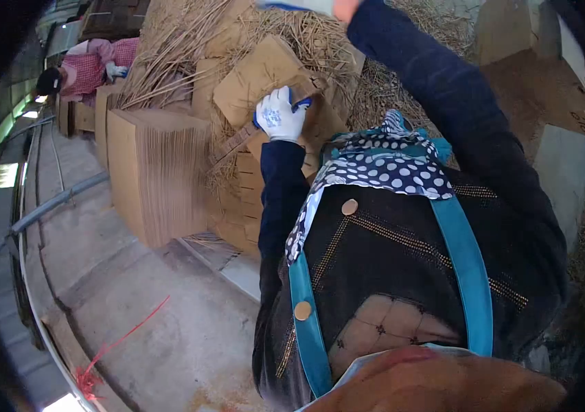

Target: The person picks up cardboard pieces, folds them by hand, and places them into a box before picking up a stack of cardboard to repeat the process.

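Note:
My left hand, in a white glove with blue on its fingertips, is closed around a narrow brown cardboard strip. The strip slants under the palm, with its end partly hidden. Beneath and beyond it lies a flat cardboard piece on loose scraps. My right arm stretches up to the top edge, where only the wrist and part of my right hand, seemingly in a white glove, can be seen. Its fingers are cut off by the frame, so what it holds is hidden.
A thick stack of cardboard sheets stands left of my left hand. Thin cardboard offcuts are heaped beyond. At far left a co-worker in a pink checked top bends over. Red string and a pipe lie on the concrete floor.

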`<state>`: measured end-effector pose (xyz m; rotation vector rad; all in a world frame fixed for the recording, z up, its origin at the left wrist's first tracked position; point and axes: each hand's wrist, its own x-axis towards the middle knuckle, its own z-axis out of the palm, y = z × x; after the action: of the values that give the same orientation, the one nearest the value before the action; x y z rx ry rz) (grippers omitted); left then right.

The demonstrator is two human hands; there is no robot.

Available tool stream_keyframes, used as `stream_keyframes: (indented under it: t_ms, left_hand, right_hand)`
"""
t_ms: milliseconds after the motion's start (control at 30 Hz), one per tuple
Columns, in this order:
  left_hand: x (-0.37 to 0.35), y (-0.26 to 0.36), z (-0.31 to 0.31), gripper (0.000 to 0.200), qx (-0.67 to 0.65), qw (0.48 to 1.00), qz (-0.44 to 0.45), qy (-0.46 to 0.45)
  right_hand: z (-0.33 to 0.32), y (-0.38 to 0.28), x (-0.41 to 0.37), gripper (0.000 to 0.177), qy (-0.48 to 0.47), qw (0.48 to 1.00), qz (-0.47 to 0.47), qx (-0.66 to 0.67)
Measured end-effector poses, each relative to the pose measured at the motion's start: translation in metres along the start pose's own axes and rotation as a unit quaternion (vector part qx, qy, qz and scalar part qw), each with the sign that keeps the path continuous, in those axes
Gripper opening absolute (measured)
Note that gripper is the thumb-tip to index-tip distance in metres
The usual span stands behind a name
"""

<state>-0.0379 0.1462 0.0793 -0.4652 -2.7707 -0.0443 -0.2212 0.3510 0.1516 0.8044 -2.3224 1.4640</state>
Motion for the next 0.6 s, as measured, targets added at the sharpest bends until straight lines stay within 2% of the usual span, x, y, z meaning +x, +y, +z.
stream_keyframes:
  t_ms: [33,67,100,133,233,267,300,333,367,433,467,567,600]
  left_hand:
    - [0.002,-0.002,-0.003,0.041,0.002,1.000,-0.008,-0.024]
    - [0.003,-0.002,-0.005,0.047,0.005,0.999,-0.015,-0.049]
    - [0.004,-0.001,-0.007,0.047,0.005,0.999,-0.012,-0.049]
    - [0.006,0.000,-0.010,0.046,0.000,0.999,-0.012,-0.048]
    - [0.006,-0.001,-0.014,0.046,-0.001,0.998,-0.005,-0.055]
    - [0.006,-0.002,-0.014,0.046,0.004,0.998,-0.002,-0.057]
    - [0.007,-0.004,-0.013,0.046,0.003,0.998,0.001,-0.060]
    - [0.006,-0.006,-0.010,0.046,0.000,0.999,0.003,-0.053]
    - [0.005,-0.008,-0.007,0.046,-0.002,0.999,0.005,-0.044]
    - [0.007,-0.004,-0.010,0.044,0.002,0.999,0.002,-0.049]
    - [0.006,-0.004,-0.008,0.041,-0.002,0.999,0.002,-0.038]
    - [0.003,-0.010,-0.009,0.038,-0.007,1.000,-0.009,-0.010]
    - [0.000,-0.012,-0.011,0.038,-0.012,1.000,-0.022,0.003]
  right_hand:
    - [0.001,0.011,-0.030,0.080,-0.069,0.988,0.106,-0.093]
    - [0.002,0.023,-0.057,0.084,-0.139,0.970,0.187,-0.061]
    - [0.016,0.050,-0.091,0.043,-0.131,0.939,0.181,0.262]
    - [0.028,0.053,-0.104,0.043,-0.129,0.940,0.181,0.260]
    - [0.050,0.036,-0.143,0.067,-0.245,0.900,0.087,0.349]
    - [0.052,0.025,-0.147,0.068,-0.215,0.963,-0.014,0.161]
    - [0.052,0.009,-0.145,0.068,-0.175,0.977,-0.112,-0.035]
    - [0.053,-0.002,-0.144,0.049,-0.106,0.982,-0.157,-0.020]
    - [0.060,0.000,-0.140,0.049,-0.105,0.982,-0.154,-0.019]
    - [0.073,0.009,-0.128,0.028,-0.092,0.956,-0.233,-0.150]
    - [0.081,0.003,-0.127,0.016,-0.007,0.966,-0.232,-0.112]
    - [0.094,-0.010,-0.117,0.019,0.010,0.960,-0.265,-0.088]
    - [0.099,-0.013,-0.115,0.016,0.055,0.963,-0.258,-0.062]
